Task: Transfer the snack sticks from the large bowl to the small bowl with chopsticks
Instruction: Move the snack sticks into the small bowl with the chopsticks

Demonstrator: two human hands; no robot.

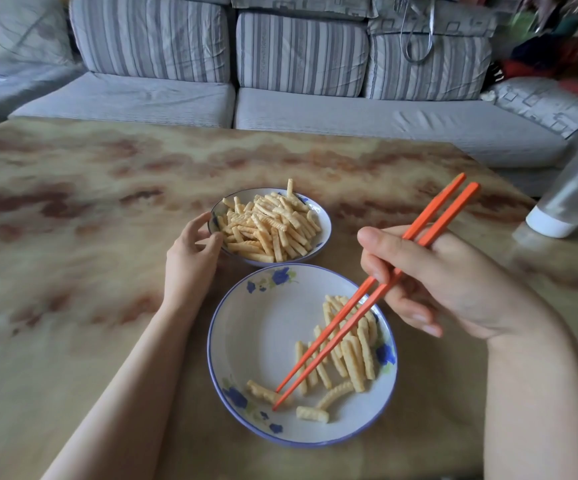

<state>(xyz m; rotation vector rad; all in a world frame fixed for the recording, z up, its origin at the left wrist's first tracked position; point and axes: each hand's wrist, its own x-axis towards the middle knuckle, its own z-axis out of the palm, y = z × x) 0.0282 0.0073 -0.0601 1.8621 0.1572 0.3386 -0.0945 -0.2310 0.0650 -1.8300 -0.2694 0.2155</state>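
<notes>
Right hand (446, 282) grips the orange chopsticks (346, 317) mid-shaft, tips angled down into the large bowl (246, 306), the near one on the tabletop (73, 271). Tips are narrow, almost together, sitting at one snack stick (263, 393) at the bowl's near-left; can't tell if it's pinched or only touched. Left hand (192, 258) curls round the left rim of the small bowl (325, 233), steadying it; that bowl sits just behind the large one and is heaped with sticks already. The remaining snack sticks (353, 355) lie mostly along the right side of the large bowl, plus a few loose ones near the front. Task looks well along, maybe a dozen-odd left. Handling: sticks look light, stiff, ridged and brittle, so ridges should give the tips some bite, but too hard a squeeze could snap one. Best pinched across the middle so it doesn't pivot and drop. Glazed bowl floor probably slick, so a flat-lying stick may skate away. Sofa (280, 109) behind, a pale container (571, 195) at far right.
</notes>
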